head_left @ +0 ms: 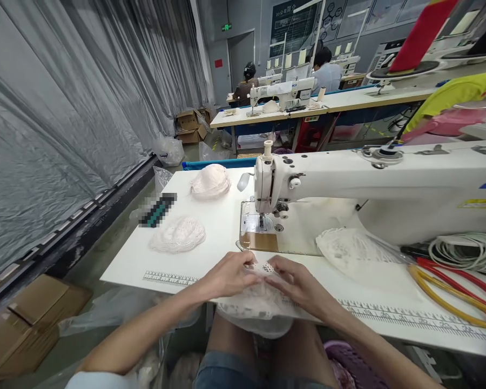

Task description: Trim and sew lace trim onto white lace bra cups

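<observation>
My left hand (231, 274) and my right hand (297, 282) both pinch the upper edge of a pale lace fabric piece (249, 305) at the table's front edge. Its lower part hangs over the edge above my lap. A small dotted patch shows between my fingertips. Just beyond my hands is the sewing machine (263, 183), its needle area (262, 220) apart from the fabric. Left of it lie a flat white lace piece (179, 235) and a rounded pale pink lace cup (211, 182).
Another lace piece (344, 246) lies under the machine arm. At right are scissors with yellow handles (433, 294), red handles (470, 275) and a coil of white cord (461, 253). A cardboard box (32, 324) stands on the floor at left. Two people sit at machines beyond.
</observation>
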